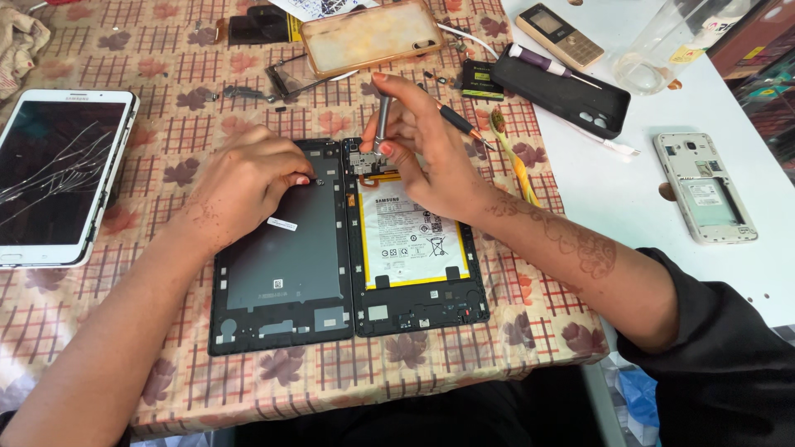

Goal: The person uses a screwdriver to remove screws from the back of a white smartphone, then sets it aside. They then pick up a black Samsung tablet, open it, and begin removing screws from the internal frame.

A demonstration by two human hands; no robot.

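- The right hand (422,149) is pinching a slim silver screwdriver (383,120) between thumb and fingertips, holding it upright with its tip down on the top edge of the opened tablet body (414,248).
- The opened tablet body is lying at mid-table, its white, yellow-edged battery (410,236) facing up.
- The left hand (244,182) is resting on the dark back cover (281,257), fingers curled loosely and pressing down, gripping nothing.
- The back cover is lying just beside the tablet body on its left, edges touching.
- A patterned tablecloth (166,108) with red grid lines and leaf prints is covering the work surface; a plain white tabletop (621,190) is showing to the right.
- A white tablet with a cracked screen (58,174) is sitting at the far left.
- A clear, yellowed phone case (368,35) is lying at the far edge, with a black phone case (563,91) to its right carrying a purple-handled screwdriver (546,64).
- A bar phone (560,35) and a clear plastic cup (671,41) are standing far right.
- A white phone with its back removed (704,186) is lying at right, well apart from the hands.
- A toothbrush (517,165) is lying just right of the right hand.
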